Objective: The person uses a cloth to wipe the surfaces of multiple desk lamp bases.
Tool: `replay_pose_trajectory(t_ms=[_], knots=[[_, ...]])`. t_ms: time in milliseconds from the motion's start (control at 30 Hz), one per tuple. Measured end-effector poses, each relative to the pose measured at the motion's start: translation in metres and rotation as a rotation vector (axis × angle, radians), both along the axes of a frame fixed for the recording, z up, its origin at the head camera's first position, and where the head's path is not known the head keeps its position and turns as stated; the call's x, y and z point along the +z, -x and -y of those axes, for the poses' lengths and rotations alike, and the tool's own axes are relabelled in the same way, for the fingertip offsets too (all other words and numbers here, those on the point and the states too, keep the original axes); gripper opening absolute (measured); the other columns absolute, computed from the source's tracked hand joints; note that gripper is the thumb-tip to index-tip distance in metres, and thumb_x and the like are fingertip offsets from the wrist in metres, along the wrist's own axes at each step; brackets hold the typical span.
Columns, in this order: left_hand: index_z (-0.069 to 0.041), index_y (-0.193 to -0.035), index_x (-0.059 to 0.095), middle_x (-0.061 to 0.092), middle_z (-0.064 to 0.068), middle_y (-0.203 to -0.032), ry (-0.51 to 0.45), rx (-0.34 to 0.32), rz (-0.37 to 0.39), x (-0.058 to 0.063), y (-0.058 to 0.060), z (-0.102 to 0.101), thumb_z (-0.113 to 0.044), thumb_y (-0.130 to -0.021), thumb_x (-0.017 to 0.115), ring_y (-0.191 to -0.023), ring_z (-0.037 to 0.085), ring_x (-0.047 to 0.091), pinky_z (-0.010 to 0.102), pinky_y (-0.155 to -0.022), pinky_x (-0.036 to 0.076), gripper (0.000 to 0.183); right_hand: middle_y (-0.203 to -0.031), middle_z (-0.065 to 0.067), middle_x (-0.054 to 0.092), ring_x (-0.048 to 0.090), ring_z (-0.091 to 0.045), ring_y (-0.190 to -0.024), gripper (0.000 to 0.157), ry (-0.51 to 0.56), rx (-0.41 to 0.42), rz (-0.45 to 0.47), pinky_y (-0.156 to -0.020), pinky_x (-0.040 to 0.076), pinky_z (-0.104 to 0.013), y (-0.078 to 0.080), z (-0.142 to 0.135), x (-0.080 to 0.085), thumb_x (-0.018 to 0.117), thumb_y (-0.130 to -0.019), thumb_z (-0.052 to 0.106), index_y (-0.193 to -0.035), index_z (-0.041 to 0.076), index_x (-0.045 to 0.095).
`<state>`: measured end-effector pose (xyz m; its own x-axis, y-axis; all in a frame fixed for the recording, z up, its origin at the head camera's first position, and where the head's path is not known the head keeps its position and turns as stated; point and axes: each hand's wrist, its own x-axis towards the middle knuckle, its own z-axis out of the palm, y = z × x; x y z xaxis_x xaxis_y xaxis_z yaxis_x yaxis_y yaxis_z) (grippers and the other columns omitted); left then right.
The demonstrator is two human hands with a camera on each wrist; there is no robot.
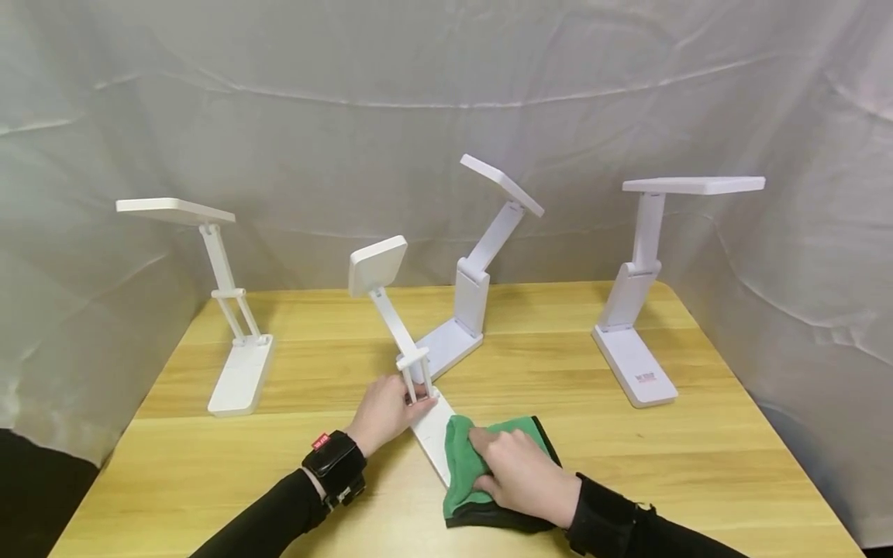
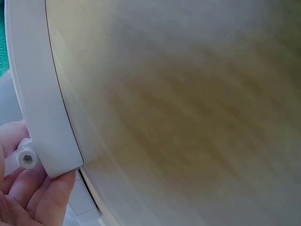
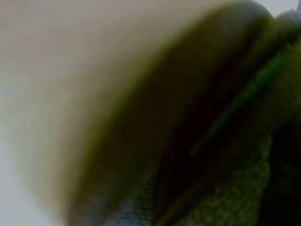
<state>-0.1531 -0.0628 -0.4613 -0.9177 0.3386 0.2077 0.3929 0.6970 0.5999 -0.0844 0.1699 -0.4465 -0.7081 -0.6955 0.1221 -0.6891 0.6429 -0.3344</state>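
A white folding desk lamp [image 1: 396, 322] stands in the middle of the table, its head tilted up to the left. My left hand [image 1: 384, 415] grips the far end of its base [image 1: 431, 435], around the foot of the lamp's lower arm. The left wrist view shows curled fingers [image 2: 54, 200] under the base's edge [image 2: 40, 89], beside a hinge screw. With my right hand [image 1: 523, 473] I hold a green cloth [image 1: 460, 465] with black trim against the base's near end, which it partly covers. The right wrist view is dark and blurred, with a strip of green between the fingers.
Three more white desk lamps stand unfolded on the wooden table [image 1: 314, 353]: one at left [image 1: 240, 376], one right behind the held lamp [image 1: 470, 302], one at right [image 1: 638, 364]. A grey fabric curtain [image 1: 314, 170] surrounds the table's back and sides.
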Motion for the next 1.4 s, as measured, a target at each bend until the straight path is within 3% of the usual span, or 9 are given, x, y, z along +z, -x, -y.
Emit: replay_pose_trajectory(t_ms=[133, 267, 400, 500, 667, 900, 1033, 1133, 1400], knots=[[-0.009, -0.091, 0.071, 0.071, 0.007, -0.084, 0.0, -0.004, 0.011, -0.001, 0.001, 0.0, -0.027, -0.081, 0.073, -0.068, 0.013, 0.065, 0.022, -0.057, 0.052, 0.021, -0.071, 0.009, 0.059, 0.057, 0.0, -0.067, 0.019, -0.001, 0.035, -0.016, -0.054, 0.046, -0.016, 0.007, -0.007, 0.002, 0.075, -0.076, 0.008, -0.086, 0.014, 0.061], [-0.009, -0.092, 0.071, 0.071, 0.007, -0.085, 0.006, 0.004, 0.011, -0.002, 0.002, 0.0, -0.027, -0.081, 0.074, -0.068, 0.014, 0.065, 0.023, -0.058, 0.053, 0.022, -0.069, 0.012, 0.058, 0.055, 0.003, -0.067, 0.029, 0.026, 0.086, -0.053, -0.054, 0.044, -0.014, 0.012, -0.015, 0.001, 0.068, -0.073, -0.008, -0.077, 0.018, 0.058], [-0.009, -0.092, 0.071, 0.071, 0.007, -0.085, 0.01, -0.001, 0.008, -0.003, 0.002, 0.0, -0.028, -0.081, 0.073, -0.069, 0.014, 0.065, 0.023, -0.059, 0.053, 0.022, -0.094, -0.003, 0.07, 0.065, -0.01, -0.085, 0.027, -0.044, 0.222, -0.287, -0.069, 0.055, -0.021, 0.006, -0.019, -0.003, 0.066, -0.074, -0.008, -0.096, 0.007, 0.068], [-0.01, -0.091, 0.071, 0.071, 0.006, -0.085, 0.013, -0.001, 0.004, -0.003, 0.002, 0.0, -0.029, -0.081, 0.073, -0.069, 0.014, 0.065, 0.024, -0.059, 0.053, 0.022, -0.117, -0.016, 0.065, 0.062, -0.023, -0.105, 0.041, -0.136, 0.313, -0.44, -0.083, 0.054, -0.031, 0.001, -0.018, -0.003, 0.068, -0.076, -0.004, -0.116, -0.001, 0.064], [-0.01, -0.09, 0.071, 0.071, 0.006, -0.083, 0.021, -0.004, -0.013, -0.002, 0.001, 0.0, -0.029, -0.081, 0.073, -0.068, 0.014, 0.065, 0.024, -0.058, 0.052, 0.021, -0.13, -0.012, 0.057, 0.05, -0.021, -0.123, 0.046, -0.163, 0.406, -0.351, -0.098, 0.045, -0.032, 0.002, -0.005, 0.001, 0.068, -0.082, 0.004, -0.126, 0.003, 0.059], [-0.011, -0.09, 0.069, 0.07, 0.003, -0.081, 0.037, -0.012, -0.024, -0.002, 0.002, 0.0, -0.03, -0.081, 0.073, -0.064, 0.011, 0.063, 0.021, -0.054, 0.049, 0.021, -0.142, -0.008, 0.046, 0.035, -0.019, -0.135, 0.057, -0.166, 0.504, -0.217, -0.111, 0.029, -0.033, 0.009, 0.022, 0.001, 0.069, -0.086, 0.028, -0.135, 0.007, 0.051], [-0.01, -0.089, 0.07, 0.07, 0.003, -0.079, 0.029, -0.01, -0.056, -0.002, 0.002, -0.003, -0.03, -0.081, 0.073, -0.063, 0.01, 0.062, 0.022, -0.055, 0.05, 0.021, -0.137, -0.005, 0.052, 0.04, -0.016, -0.131, 0.045, -0.097, 0.499, -0.149, -0.108, 0.033, -0.032, 0.008, 0.015, 0.003, 0.07, -0.082, 0.011, -0.126, 0.01, 0.06], [-0.008, -0.085, 0.07, 0.069, 0.003, -0.073, 0.025, -0.001, -0.086, -0.002, 0.001, -0.004, -0.028, -0.081, 0.073, -0.057, 0.008, 0.059, 0.021, -0.051, 0.048, 0.02, -0.134, -0.004, 0.055, 0.045, -0.016, -0.127, 0.044, -0.022, 0.448, -0.104, -0.103, 0.04, -0.032, 0.005, 0.004, 0.001, 0.071, -0.079, 0.003, -0.122, 0.011, 0.063], [-0.009, -0.083, 0.069, 0.066, 0.0, -0.064, 0.021, -0.001, -0.063, 0.0, -0.003, -0.006, -0.025, -0.083, 0.071, -0.046, 0.002, 0.049, 0.017, -0.041, 0.042, 0.016, -0.135, -0.015, 0.052, 0.048, -0.025, -0.125, 0.053, -0.06, 0.19, -0.163, -0.096, 0.047, -0.04, -0.003, -0.003, -0.004, 0.07, -0.083, 0.022, -0.129, 0.002, 0.055]])
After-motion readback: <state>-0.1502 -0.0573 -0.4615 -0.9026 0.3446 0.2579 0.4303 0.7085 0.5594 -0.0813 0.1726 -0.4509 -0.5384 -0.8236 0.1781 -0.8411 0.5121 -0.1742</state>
